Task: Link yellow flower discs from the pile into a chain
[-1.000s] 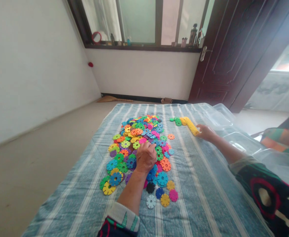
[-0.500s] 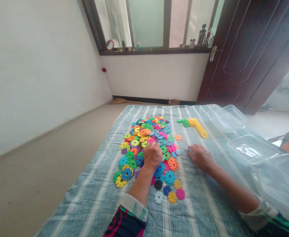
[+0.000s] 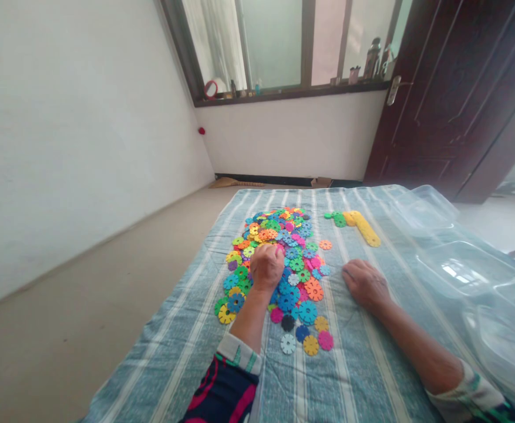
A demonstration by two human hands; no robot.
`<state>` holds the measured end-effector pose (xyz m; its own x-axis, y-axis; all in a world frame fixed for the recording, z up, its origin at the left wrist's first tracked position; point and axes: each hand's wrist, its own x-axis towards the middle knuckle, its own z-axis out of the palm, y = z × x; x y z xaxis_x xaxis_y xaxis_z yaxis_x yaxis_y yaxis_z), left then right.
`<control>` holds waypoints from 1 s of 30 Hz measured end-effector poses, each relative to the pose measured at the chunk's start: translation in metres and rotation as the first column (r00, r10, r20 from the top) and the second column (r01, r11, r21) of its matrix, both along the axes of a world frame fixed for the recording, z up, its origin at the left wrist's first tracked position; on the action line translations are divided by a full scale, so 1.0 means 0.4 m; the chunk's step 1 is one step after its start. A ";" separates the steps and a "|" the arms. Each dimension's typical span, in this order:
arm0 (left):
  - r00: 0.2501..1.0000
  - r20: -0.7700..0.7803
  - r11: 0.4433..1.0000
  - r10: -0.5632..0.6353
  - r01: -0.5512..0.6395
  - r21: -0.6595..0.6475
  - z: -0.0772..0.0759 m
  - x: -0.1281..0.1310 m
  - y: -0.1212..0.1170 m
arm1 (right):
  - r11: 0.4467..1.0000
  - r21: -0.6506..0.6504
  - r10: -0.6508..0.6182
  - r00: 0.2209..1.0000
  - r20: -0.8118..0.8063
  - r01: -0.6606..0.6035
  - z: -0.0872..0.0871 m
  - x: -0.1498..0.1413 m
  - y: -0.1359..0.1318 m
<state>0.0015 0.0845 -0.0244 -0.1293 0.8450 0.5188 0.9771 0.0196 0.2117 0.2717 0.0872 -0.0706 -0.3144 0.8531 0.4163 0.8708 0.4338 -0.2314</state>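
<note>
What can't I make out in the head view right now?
All in the head view:
Left hand: most of its fingers are hidden by its own back, so any grip is unclear.
Right hand: its palm is hidden by the back of the hand.
Pile of slotted plastic discs: lower layers hidden by upper discs.
Nearest clear plastic container: cut off by the right edge.
Small windowsill items: too small and blurred.

Matt, woven blue-grey cloth (image 3: 160,352) with pale stripes, softly creased, covers the table (image 3: 354,364). Flat, notched, multicoloured discs (image 3: 289,301) toward its left edge and a joined yellow-and-green strip (image 3: 366,229) near the far edge look smooth plastic. Clear, glossy plastic boxes (image 3: 466,269) line the right edge. The lever handle (image 3: 394,90) on the dark red door (image 3: 436,117) gleams like metal.
</note>
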 end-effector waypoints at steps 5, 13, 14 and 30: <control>0.950 0.049 0.949 0.308 -0.303 -0.084 0.040 -0.139 -0.005 | 1.000 -0.024 0.011 0.998 -0.061 -0.012 -0.002 0.006 0.005; 0.849 0.135 0.822 0.510 -0.436 -0.367 0.025 -0.271 -0.018 | 0.999 -0.038 0.007 0.995 -0.099 -0.011 -0.005 0.013 0.009; 0.863 0.125 0.827 0.490 -0.414 -0.379 0.023 -0.271 -0.016 | 0.999 -0.041 0.008 0.994 -0.106 -0.013 -0.006 0.014 0.010; 0.810 0.430 0.912 0.400 -0.305 -0.274 0.006 -0.298 -0.008 | 0.999 -0.036 0.021 0.986 -0.163 -0.027 -0.006 0.020 0.010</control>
